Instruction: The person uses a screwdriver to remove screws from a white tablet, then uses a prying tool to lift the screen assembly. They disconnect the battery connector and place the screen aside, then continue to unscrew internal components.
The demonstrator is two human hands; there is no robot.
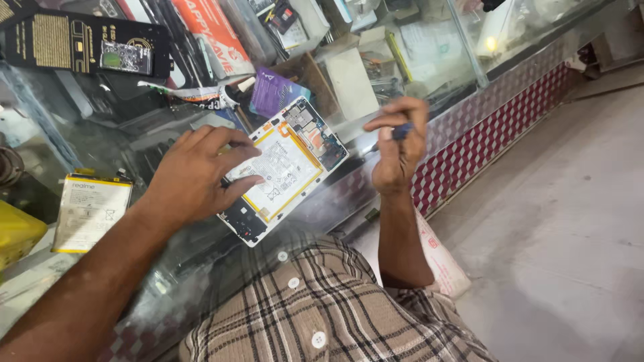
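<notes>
An opened tablet (290, 167) lies back-off on the glass counter (376, 181), showing its white battery with a yellow border and dark circuit boards at both ends. My left hand (194, 175) presses down on its left half, fingers spread over the battery. My right hand (399, 149) is raised just right of the tablet, above the counter edge, pinching a small dark blue tool (402, 131) between thumb and fingers. The tool's tip is hidden by my fingers.
A loose white battery with yellow edges (90, 211) lies at the left, beside a yellow object (15, 231). A black box (84, 43), a purple packet (274, 90) and cartons crowd the back. Below the counter front are red-and-white tiles (490, 134) and grey floor.
</notes>
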